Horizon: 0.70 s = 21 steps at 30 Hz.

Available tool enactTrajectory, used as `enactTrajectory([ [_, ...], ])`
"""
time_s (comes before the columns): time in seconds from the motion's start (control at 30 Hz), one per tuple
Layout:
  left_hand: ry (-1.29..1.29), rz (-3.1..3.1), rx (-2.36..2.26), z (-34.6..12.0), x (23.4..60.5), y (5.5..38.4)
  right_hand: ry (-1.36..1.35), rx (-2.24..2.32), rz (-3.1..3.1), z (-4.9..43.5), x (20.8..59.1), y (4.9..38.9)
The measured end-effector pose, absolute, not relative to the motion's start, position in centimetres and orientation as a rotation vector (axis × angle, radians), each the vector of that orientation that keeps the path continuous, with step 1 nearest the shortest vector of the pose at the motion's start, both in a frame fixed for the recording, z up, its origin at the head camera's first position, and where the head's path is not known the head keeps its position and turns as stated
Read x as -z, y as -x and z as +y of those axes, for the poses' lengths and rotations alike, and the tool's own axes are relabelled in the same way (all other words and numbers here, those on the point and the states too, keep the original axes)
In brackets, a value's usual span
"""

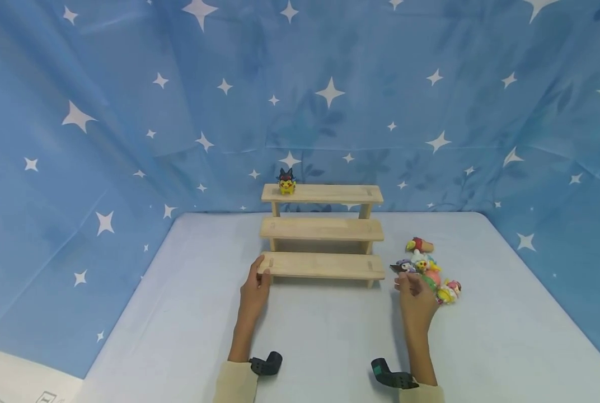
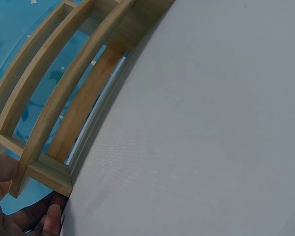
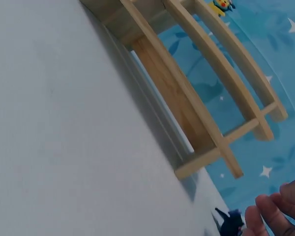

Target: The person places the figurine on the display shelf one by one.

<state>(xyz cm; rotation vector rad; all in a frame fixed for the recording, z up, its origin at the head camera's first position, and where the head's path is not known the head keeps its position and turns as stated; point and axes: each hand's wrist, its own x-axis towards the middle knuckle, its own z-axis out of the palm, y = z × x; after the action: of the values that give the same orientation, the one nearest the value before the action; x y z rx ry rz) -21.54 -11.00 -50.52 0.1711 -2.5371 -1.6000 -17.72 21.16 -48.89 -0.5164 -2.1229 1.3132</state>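
A three-tier wooden display stand (image 1: 322,265) stands on the white table. My left hand (image 1: 254,291) grips the left end of its lowest tier; in the left wrist view the fingers (image 2: 51,221) lie on both sides of the board's end. My right hand (image 1: 418,299) hovers at a small heap of toy figurines (image 1: 432,276) to the right of the stand, its fingers loosely bent and nothing visible between them. Beside those fingertips is a dark figurine (image 3: 231,223). On the top tier's left end sits a yellow figurine with a dark hat (image 1: 287,183).
A red, yellow and tan figurine (image 1: 422,245) lies at the heap's far end, and a yellow and pink one (image 1: 449,291) at its near right. Behind the table (image 1: 179,280) hangs a blue curtain (image 1: 300,129) with white stars.
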Motion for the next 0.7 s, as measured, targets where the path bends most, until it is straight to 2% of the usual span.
enactTrajectory([
  [0.7, -0.169, -2.53, 1.6, -10.7, 50.5, 21.4, 1.087, -1.267, -2.009, 26.6, 49.1, 15.1],
])
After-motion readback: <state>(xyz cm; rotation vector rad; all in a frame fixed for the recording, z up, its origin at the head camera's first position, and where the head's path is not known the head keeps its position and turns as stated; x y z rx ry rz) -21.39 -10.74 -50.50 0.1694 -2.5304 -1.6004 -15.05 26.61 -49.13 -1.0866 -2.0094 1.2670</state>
